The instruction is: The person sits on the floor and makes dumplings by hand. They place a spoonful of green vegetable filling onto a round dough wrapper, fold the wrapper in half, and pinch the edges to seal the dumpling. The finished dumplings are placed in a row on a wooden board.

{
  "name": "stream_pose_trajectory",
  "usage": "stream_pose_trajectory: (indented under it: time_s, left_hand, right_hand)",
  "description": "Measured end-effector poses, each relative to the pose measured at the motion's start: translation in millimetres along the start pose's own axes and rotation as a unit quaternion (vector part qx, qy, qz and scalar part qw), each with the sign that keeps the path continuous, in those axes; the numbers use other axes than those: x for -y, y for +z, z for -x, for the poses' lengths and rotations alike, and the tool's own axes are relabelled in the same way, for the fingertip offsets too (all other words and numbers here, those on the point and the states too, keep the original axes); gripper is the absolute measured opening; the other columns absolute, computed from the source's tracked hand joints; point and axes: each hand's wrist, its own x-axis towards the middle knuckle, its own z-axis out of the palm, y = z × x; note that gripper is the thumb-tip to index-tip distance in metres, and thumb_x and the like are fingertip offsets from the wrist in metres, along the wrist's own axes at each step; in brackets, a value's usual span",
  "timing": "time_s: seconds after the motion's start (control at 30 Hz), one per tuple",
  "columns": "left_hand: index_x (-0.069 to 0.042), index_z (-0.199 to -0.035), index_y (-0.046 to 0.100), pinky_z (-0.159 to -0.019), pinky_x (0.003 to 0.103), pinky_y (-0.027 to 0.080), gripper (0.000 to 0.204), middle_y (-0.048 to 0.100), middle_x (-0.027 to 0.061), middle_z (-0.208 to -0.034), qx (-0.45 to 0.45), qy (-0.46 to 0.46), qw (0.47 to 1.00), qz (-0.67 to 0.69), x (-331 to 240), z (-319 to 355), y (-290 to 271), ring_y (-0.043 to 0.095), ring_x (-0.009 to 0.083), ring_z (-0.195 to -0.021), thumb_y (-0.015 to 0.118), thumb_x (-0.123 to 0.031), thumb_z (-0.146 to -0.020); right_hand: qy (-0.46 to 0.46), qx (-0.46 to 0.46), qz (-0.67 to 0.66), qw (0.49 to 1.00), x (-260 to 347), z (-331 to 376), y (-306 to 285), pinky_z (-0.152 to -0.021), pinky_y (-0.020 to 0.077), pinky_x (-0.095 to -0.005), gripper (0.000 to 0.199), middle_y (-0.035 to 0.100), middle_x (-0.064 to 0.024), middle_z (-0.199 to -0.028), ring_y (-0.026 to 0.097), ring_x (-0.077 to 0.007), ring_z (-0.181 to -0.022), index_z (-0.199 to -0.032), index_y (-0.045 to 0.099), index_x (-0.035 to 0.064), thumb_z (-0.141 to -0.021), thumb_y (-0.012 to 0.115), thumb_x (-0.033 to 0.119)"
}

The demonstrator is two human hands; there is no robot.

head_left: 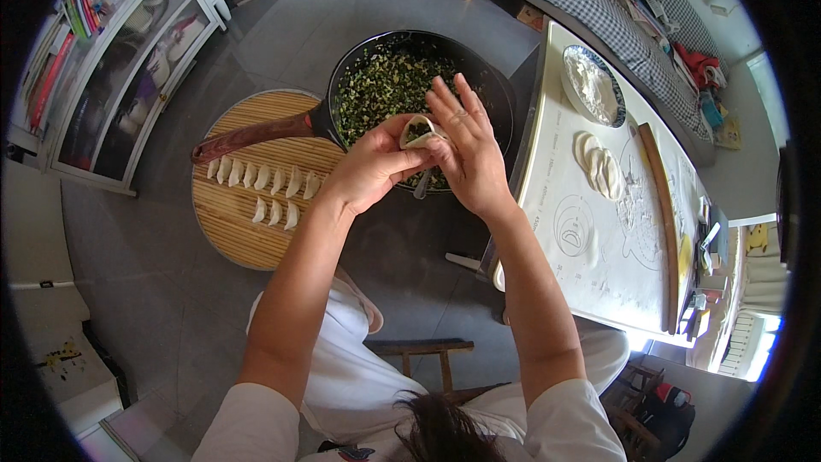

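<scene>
Over the near side of the wok, both hands are at a partly folded dumpling (419, 132), with dark green filling visible in its open top. My left hand (369, 164) cups it from the left, the thumb along its near side. My right hand (466, 147) grips its right edge at the thumb, while the other fingers stretch upward. Beneath them the black wok (500, 90) holds chopped green filling (389, 77). The handle of a metal spoon (422, 185) shows just below the hands; the rest is hidden.
The wok's wooden handle (256, 137) reaches over a round slatted board (244, 235) bearing two rows of dumplings (263, 177). At right, a white table (547, 197) carries a bowl of flour (590, 85), stacked wrappers (599, 166) and a long rolling pin (663, 214). A wooden stool (423, 347) stands below.
</scene>
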Motion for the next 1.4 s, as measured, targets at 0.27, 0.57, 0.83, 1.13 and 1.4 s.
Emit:
stream_pose_trajectory:
  time_s: [0.27,0.57,0.83,1.13,1.4]
  left_hand:
    - [-0.006,-0.116,0.043,-0.087,0.028,0.043,0.038,0.052,0.0033,-0.105,-0.008,-0.015,0.998,-0.068,1,-1,-2,0.052,0.0136,-0.097,0.053,0.0,-0.08]
    - [-0.004,-0.116,0.044,-0.08,0.024,0.045,0.04,0.052,0.0031,-0.104,-0.046,0.01,0.975,-0.217,-1,-1,-2,0.052,0.0109,-0.094,0.056,-0.001,-0.078]
    - [-0.006,-0.106,0.049,-0.078,0.028,0.047,0.027,0.055,0.0048,-0.098,0.009,-0.064,0.995,-0.077,15,-2,0,0.055,0.0142,-0.091,0.056,-0.006,-0.079]
    - [-0.002,-0.1,0.05,-0.071,0.025,0.048,0.025,0.056,0.0051,-0.091,-0.017,-0.027,0.982,-0.185,10,0,2,0.057,0.0131,-0.08,0.056,0.0,-0.076]
    - [-0.003,-0.1,0.052,-0.069,0.025,0.047,0.023,0.057,0.0042,-0.085,-0.004,-0.045,0.985,-0.168,8,2,8,0.056,0.0118,-0.077,0.055,-0.001,-0.078]
  right_hand:
    - [0.017,0.02,-0.053,0.998,-6,10,3,-0.1,0.025,-0.041,0.035,0.044,-0.0086,-0.125,0.03,-0.0297,-0.123,-0.114,0.05,0.0051,-0.081,0.053,0.016]
    - [0.079,-0.002,-0.18,0.981,-8,15,5,-0.096,0.0312,-0.0383,0.022,0.061,-0.0077,-0.101,0.045,-0.0275,-0.113,-0.094,0.064,0.0064,-0.072,0.063,0.007]
    - [0.211,-0.054,-0.355,0.909,7,17,5,-0.092,0.0367,-0.0361,0.025,0.06,-0.0065,-0.103,0.047,-0.0244,-0.11,-0.096,0.063,0.0064,-0.071,0.064,0.006]
    - [-0.014,0.05,-0.095,0.994,-4,9,-10,-0.085,0.0427,-0.0346,0.028,0.06,-0.0066,-0.103,0.051,-0.0271,-0.104,-0.093,0.064,0.0091,-0.065,0.067,0.006]
    - [0.188,-0.027,-0.312,0.931,6,22,4,-0.084,0.0438,-0.0301,0.028,0.061,-0.0087,-0.1,0.052,-0.0216,-0.102,-0.1,0.061,0.0059,-0.072,0.062,0.001]
